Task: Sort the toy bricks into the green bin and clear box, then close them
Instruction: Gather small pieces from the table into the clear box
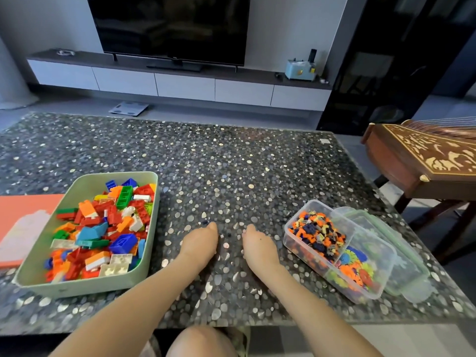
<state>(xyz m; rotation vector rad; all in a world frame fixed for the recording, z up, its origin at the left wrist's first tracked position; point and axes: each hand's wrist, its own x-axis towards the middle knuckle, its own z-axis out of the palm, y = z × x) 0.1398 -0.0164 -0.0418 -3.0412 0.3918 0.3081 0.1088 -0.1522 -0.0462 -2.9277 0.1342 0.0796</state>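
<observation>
The green bin (150, 228) stands open at the left, heaped with large colourful toy bricks (103, 228). At the right is the open clear box (381, 256), with small orange, navy and beige pieces in one part and flower-shaped pieces in the other. Both my hands rest on the table between the two containers. My left hand (199, 243) and my right hand (258, 247) show their backs, and their fingers curl down out of sight. A few tiny dark pieces (229, 235) lie on the table between and just beyond the hands.
A clear lid with a green rim (412, 261) lies against the right side of the clear box. A coral flat lid (25, 222) lies left of the green bin. The pebble-patterned table (231, 163) stretches ahead. A wooden instrument (425, 155) stands off the right edge.
</observation>
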